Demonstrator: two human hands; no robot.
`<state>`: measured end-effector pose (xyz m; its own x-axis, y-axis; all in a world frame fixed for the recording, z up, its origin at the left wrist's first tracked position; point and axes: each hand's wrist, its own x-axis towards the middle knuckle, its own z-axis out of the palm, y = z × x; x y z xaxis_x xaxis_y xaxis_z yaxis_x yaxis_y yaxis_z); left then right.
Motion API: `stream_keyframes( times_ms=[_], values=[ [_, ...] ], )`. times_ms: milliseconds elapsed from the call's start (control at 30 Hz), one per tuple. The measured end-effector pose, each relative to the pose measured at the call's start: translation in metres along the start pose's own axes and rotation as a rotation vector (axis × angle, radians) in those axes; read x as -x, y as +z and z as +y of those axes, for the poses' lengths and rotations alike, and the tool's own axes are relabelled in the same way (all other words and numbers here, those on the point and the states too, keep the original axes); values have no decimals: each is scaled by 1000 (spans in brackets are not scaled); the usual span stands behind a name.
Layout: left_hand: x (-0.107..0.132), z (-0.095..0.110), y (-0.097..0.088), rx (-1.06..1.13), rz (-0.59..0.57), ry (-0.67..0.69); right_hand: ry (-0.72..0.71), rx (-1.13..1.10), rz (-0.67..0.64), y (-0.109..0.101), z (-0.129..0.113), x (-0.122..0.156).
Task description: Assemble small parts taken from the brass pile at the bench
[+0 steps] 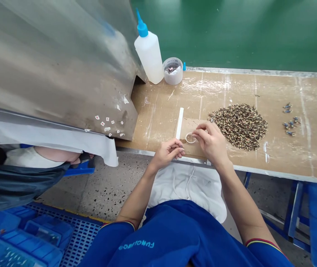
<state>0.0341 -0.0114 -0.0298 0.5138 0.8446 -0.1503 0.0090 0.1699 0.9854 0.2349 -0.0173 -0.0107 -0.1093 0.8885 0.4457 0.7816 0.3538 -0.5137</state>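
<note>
My left hand (168,151) rests at the near edge of the cardboard-covered bench (286,155), fingers curled and pinched on something too small to make out. My right hand (210,141) is curled just to its right, fingertips pinched beside a small shallow round dish (190,138). Whether it holds anything is hidden. A heap of small brown speckled parts (240,125) lies right of my right hand. A white strip (179,122) lies upright behind the dish.
A white squeeze bottle with blue nozzle (149,52) and a tape roll holding scraps (172,70) stand at the back. A few small blue-grey parts (289,119) lie far right. A metal housing (55,63) fills the left. Another person (22,167) sits at left; blue crates (22,237) below.
</note>
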Motion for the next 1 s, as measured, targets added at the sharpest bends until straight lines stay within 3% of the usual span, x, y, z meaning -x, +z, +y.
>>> stream_keyframes(
  times_ms=[200, 433, 567, 1000],
  values=[
    [0, -2, 2, -58, 11, 37, 27, -196, -47, 1, -1, -1],
    [1, -2, 3, -170, 20, 108, 378, -584, 317, 6, -14, 26],
    [1, -2, 4, -230, 10, 81, 493, -687, 425, 12, -19, 40],
    [1, 1, 12, -385, 55, 144, 417, -703, 190, 16, -17, 44]
  ],
)
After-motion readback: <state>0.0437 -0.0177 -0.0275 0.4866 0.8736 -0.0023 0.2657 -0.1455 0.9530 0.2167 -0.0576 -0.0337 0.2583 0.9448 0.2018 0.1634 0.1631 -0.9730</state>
